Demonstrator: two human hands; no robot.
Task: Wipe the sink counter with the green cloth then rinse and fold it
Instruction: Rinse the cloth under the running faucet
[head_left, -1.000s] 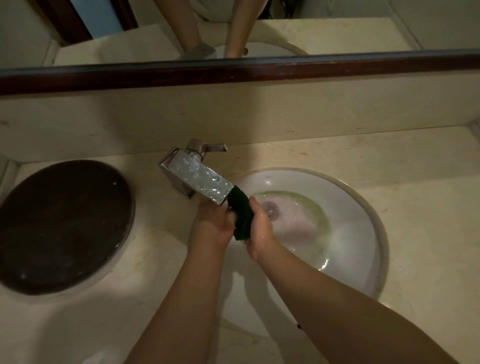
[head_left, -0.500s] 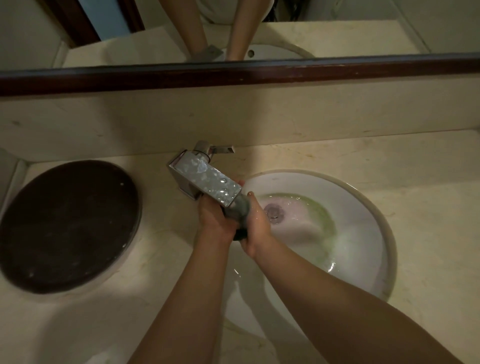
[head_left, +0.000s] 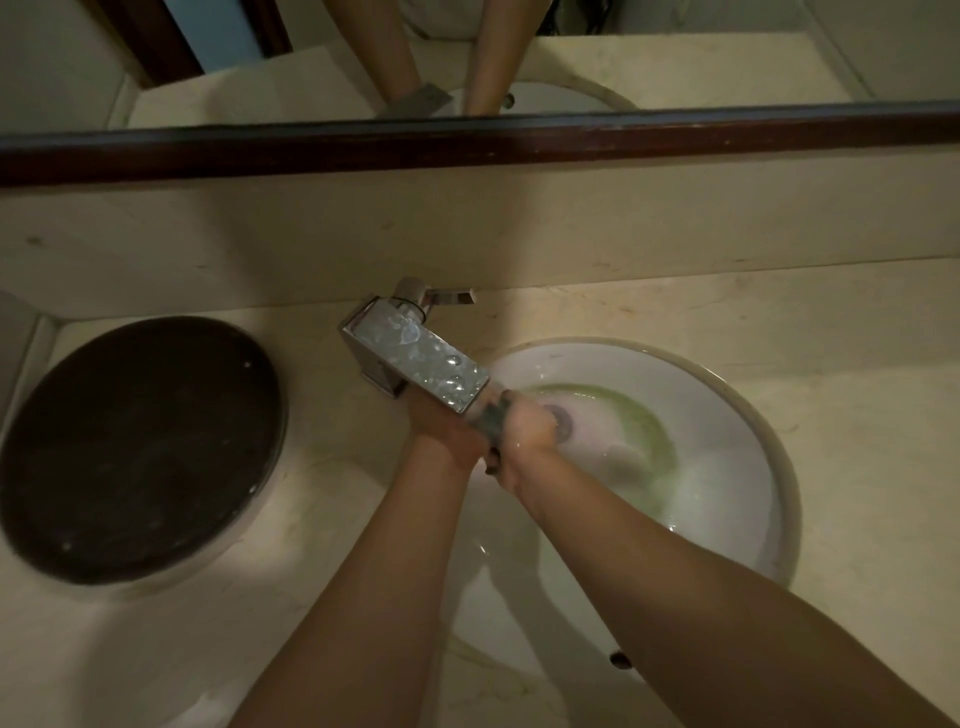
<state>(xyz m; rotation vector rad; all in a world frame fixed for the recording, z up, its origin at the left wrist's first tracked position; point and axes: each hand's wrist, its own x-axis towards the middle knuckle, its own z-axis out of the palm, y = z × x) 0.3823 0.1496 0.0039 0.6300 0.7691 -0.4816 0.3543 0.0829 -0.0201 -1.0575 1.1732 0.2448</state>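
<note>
Right, both hands are together under the faucet (head_left: 415, 358) spout at the sink's (head_left: 758, 415) back-left rim. The left hand (head_left: 441, 431) and right hand (head_left: 527, 431) press together, gripping the bunched green cloth (head_left: 491, 422) between them; it's blurred. Greenish water (head_left: 641, 431) is in the bowl. A dark round lid (head_left: 140, 447) sits at the counter's (head_left: 857, 467) left edge.

Both hands, left (head_left: 441, 426) and right (head_left: 530, 431), squeeze the cloth (head_left: 491, 418) under the faucet (head_left: 415, 358).
</note>
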